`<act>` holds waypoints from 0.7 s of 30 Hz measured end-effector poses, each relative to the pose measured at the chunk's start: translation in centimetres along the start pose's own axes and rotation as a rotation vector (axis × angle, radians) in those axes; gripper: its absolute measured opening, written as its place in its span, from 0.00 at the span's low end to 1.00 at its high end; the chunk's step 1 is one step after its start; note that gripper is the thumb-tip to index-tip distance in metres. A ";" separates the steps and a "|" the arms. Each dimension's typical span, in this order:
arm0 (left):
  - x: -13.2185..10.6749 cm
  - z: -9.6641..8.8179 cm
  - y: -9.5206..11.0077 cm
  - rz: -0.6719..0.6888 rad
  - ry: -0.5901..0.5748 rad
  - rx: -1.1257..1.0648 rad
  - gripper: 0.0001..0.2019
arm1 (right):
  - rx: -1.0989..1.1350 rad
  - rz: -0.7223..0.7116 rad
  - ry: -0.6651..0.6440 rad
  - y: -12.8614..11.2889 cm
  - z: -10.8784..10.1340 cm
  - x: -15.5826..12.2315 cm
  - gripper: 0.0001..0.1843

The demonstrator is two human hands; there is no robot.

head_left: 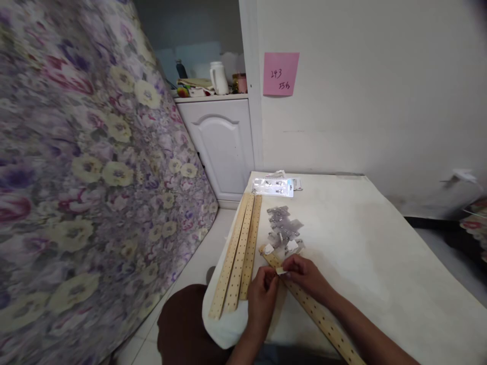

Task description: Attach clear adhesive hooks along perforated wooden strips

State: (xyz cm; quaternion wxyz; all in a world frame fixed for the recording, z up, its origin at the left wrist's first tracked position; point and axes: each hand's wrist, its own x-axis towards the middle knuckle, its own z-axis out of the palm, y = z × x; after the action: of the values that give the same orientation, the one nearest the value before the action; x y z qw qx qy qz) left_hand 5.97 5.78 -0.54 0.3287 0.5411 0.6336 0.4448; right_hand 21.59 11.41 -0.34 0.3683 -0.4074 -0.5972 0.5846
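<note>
Over a wooden strip with rows of holes [315, 314], my two hands come together at a small white card [280, 270]. My right hand [307, 276] pinches the card from the right. On its left edge the fingertips of my left hand [262, 294] are pressed together. The strip lies slanted beneath both hands, and one white card [268, 249] rests at its far end. Just beyond is a pile of small clear bags [283, 223] with tiny metallic pieces, too small to make out. Another white card [291, 246] lies on the near bags.
Several similar perforated wooden strips [238, 253] lie side by side along the table's left edge. A clear plastic package [272, 186] sits at the back of the white-covered table [380, 263]. Left stands a floral curtain [95, 167]; behind is a white cabinet [224, 142].
</note>
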 end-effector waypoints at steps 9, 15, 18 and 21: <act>-0.1 -0.1 0.0 0.013 -0.003 -0.054 0.04 | -0.051 0.071 0.048 -0.8 0.5 -0.2 0.05; -0.5 -0.7 0.9 0.050 -0.145 -0.163 0.08 | -0.010 0.094 0.037 -0.9 1.0 -0.2 0.07; -0.7 -0.8 1.0 0.113 -0.196 -0.221 0.11 | -0.002 0.121 0.037 -0.7 1.1 -0.2 0.09; -0.7 -0.6 0.6 0.059 -0.139 -0.252 0.13 | 0.025 0.167 0.022 -0.5 1.0 -0.2 0.11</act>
State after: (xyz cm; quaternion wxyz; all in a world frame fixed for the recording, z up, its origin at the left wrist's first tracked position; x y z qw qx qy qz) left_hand 5.82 5.03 0.16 0.4239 0.5435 0.5323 0.4915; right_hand 20.72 10.81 0.08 0.3299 -0.4575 -0.5495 0.6163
